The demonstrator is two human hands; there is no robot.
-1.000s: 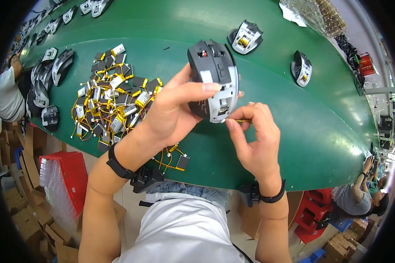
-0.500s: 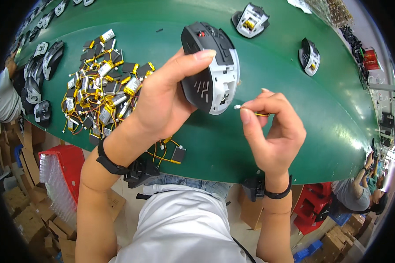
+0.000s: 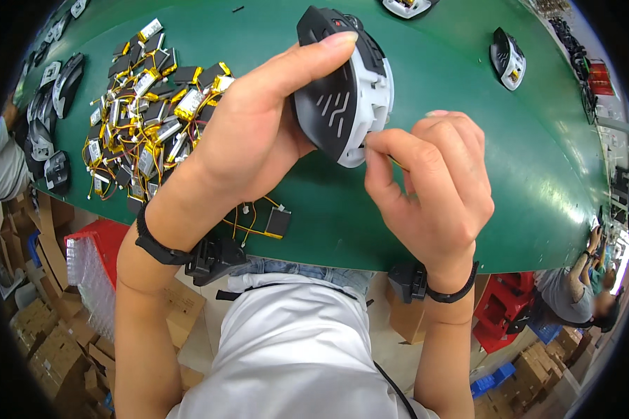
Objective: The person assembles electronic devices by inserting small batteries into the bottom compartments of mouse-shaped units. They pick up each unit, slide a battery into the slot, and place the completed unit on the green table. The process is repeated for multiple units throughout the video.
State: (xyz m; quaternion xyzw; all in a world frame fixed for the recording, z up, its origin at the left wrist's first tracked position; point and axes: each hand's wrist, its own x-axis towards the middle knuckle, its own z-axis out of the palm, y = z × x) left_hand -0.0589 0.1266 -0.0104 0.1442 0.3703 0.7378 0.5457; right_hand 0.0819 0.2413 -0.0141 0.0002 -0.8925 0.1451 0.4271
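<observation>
My left hand point(image 3: 255, 119) grips a black and white computer mouse point(image 3: 326, 115) above the green table, its thumb along the dark side and its pale underside facing right. Against the lower part of that underside, the fingertips of my right hand point(image 3: 437, 185) are pinched together. A bit of yellow battery wire point(image 3: 399, 165) shows below the index finger. The small white connector at the wire's end is hidden behind the fingers, so I cannot tell whether it is inside the mouse.
A pile of small wired batteries point(image 3: 154, 115) lies left of my left arm. One battery point(image 3: 279, 222) sits near the table's front edge. Other mice stand at the far right point(image 3: 508, 61) and the left point(image 3: 68, 85). Co-workers point(image 3: 569, 293) are at the sides.
My right hand has moved up and left, bringing the white connector from open air to the mouse's underside. The mouse has risen slightly and turned a little in my left hand.
</observation>
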